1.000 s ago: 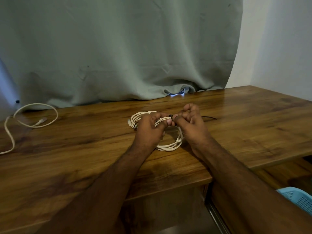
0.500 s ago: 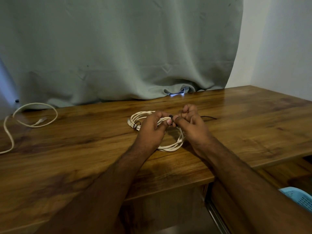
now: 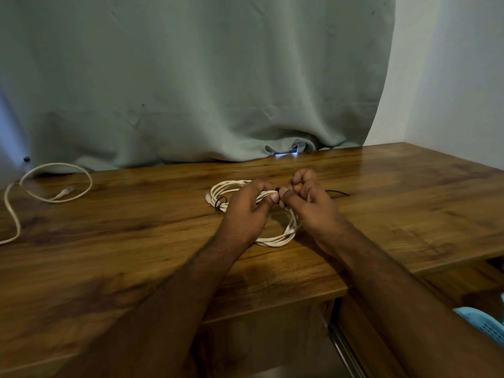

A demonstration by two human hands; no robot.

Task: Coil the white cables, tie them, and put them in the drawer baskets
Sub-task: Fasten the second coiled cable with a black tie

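Head camera gives me one container to report: a light blue perforated basket (image 3: 488,324) at the lower right edge, sitting below the desktop level beside the person's right forearm. Only a corner of it shows, and I cannot tell what, if anything, is in it.

Counting cables, I see two white ones. The coiled white cable (image 3: 275,237) lies on the wooden desk (image 3: 136,241) near its front edge, wound into several loops, with one dark tie (image 3: 219,203) already wrapped around the bundle on its left side. The loose white cable (image 3: 58,184) lies well apart at the far left of the desk, making a single open loop with its connector inside the loop and a tail running off the left edge.

Two hands are in view, both at the coil. My read of the left hand (image 3: 245,211): its fingers curl over the top strands of the coil, thumb and forefinger pinching at the bundle. The right hand (image 3: 311,205) has its fingers curled in, thumb and forefinger pinching a thin black tie wire (image 3: 338,192) right against the left thumb; the free end of that wire trails out to the right on the desk.

A grey-green curtain (image 3: 191,77) hangs behind the desk, its hem resting on the far edge.
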